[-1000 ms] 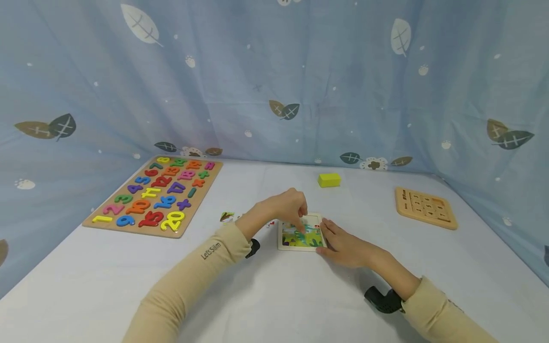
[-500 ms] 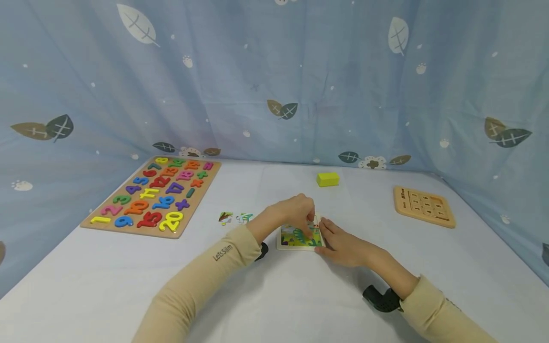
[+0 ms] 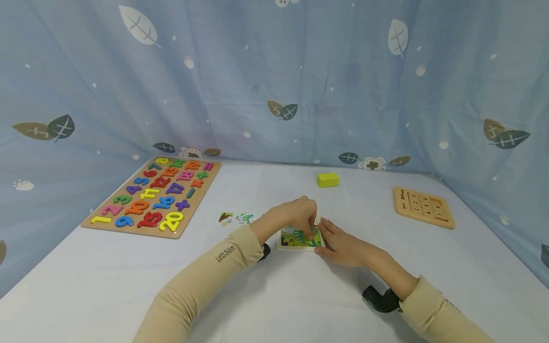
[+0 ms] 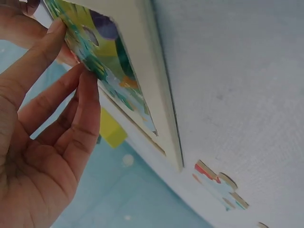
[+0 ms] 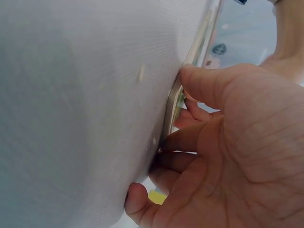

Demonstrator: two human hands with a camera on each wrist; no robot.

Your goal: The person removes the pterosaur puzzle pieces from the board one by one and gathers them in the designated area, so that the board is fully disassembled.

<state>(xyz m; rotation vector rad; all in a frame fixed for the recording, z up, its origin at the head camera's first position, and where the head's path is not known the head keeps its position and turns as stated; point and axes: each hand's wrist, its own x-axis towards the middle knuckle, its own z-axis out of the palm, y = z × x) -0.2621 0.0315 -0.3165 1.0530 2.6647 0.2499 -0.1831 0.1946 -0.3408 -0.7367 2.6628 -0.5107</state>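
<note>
In the head view a small jigsaw puzzle in a pale wooden frame (image 3: 296,247) lies on the white table, its picture green with a dinosaur. My left hand (image 3: 298,212) reaches over it from above. In the left wrist view the thumb and fingertips of the left hand (image 4: 52,114) touch the picture, spread a little apart; no separate piece shows between them. My right hand (image 3: 347,245) holds the frame at its near right corner. The right wrist view shows the right hand (image 5: 223,128) with thumb and index finger at the frame's corner (image 5: 172,107).
Two loose jigsaw pieces, one brown and green (image 3: 225,218) and one pale blue (image 3: 244,218), lie left of the frame. A number board (image 3: 141,209) stands at the left, a yellow block (image 3: 328,180) behind, and a wooden number tray (image 3: 424,208) at the right. A blue curtain (image 3: 274,71) closes off the back.
My left hand has shifted right over the puzzle, bringing the two loose pieces more fully into sight. My right hand stays at the frame's corner.
</note>
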